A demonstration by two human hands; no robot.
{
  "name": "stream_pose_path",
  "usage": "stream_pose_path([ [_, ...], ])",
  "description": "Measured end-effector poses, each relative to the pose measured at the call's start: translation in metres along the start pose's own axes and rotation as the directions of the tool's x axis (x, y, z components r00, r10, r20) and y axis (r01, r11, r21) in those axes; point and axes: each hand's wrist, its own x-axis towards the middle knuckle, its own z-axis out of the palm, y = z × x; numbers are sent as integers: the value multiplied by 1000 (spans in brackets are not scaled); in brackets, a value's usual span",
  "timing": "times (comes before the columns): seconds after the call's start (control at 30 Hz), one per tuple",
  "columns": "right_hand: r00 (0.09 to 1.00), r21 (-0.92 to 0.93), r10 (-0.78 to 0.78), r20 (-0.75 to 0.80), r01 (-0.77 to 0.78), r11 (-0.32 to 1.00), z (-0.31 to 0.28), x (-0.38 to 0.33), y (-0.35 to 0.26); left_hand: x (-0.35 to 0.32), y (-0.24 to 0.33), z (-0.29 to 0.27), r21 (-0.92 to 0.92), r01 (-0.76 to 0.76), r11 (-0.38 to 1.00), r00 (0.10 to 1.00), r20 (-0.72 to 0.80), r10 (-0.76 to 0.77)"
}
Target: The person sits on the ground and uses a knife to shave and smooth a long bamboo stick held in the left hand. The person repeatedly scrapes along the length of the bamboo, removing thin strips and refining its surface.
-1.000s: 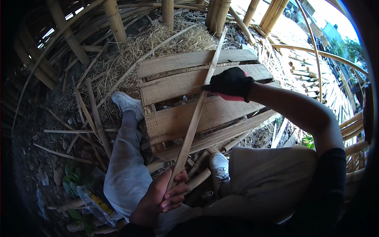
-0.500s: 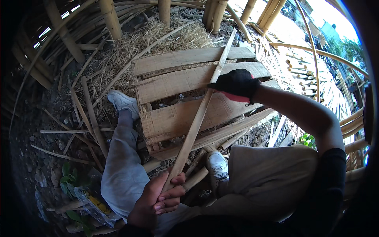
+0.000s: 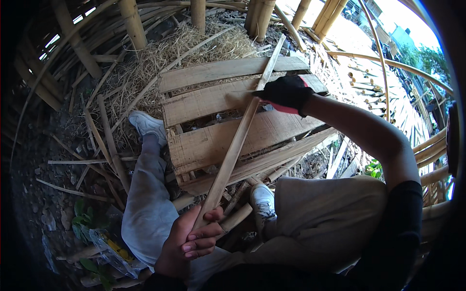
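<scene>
A long flat bamboo strip slants across the slatted wooden pallet, its far end past the top slat. My bare left hand is closed around the near end of the strip, above my lap. In a black and red glove, my right hand is closed at the upper part of the strip. From that fist a thin knife points left over the strip, its blade smeared by motion. The glove hides the knife's handle.
Dry shavings are heaped beyond the pallet. Loose bamboo sticks lie to the left, near my shoe. Bamboo posts stand at the back. A clear plastic bag lies at lower left, and cut poles at far right.
My right hand has shifted slightly up and left along the strip, and the knife blade now shows to the left of it. My left hand keeps its grip on the strip.
</scene>
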Motion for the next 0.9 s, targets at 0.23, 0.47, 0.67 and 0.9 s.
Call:
stream_pose_path([
  [0.23, 995, 229, -95, 30, 86, 970, -22, -13, -87, -4, 4, -5, -61, -39, 997, 999, 4, 39],
  [0.47, 927, 134, 303, 221, -337, 932, 0, -4, 53, 4, 6, 3, -63, -4, 998, 999, -40, 1],
  [0.67, 969, 67, 202, 140, -213, 975, -6, -17, -23, -2, 6, -7, -219, 43, 975, 994, 109, -19],
  [0.9, 976, 100, 132, 175, -151, 983, -11, -33, -23, -2, 0, 1, -143, 18, 990, 1000, 26, -15],
])
